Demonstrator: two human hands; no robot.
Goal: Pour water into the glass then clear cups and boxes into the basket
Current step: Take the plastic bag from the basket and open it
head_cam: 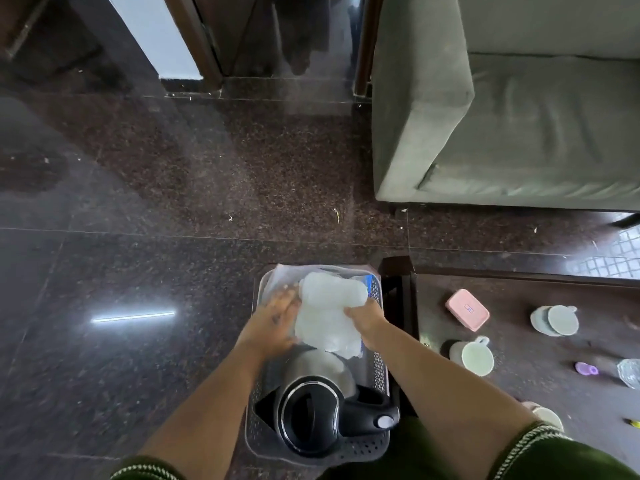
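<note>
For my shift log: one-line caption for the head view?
Both hands, left and right, hold clear plastic boxes over the basket containing a kettle; cups remain on the table.

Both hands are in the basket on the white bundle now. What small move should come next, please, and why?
Probably settle the white bundle at the basket's far end and withdraw the right hand toward the pink box: both cups and that box stand uncleared on the table, while the kettle fills the near end.

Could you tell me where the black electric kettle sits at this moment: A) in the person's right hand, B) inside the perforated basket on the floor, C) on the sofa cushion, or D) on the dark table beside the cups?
B: the kettle stands inside the basket, nearer the camera than both hands.
</note>
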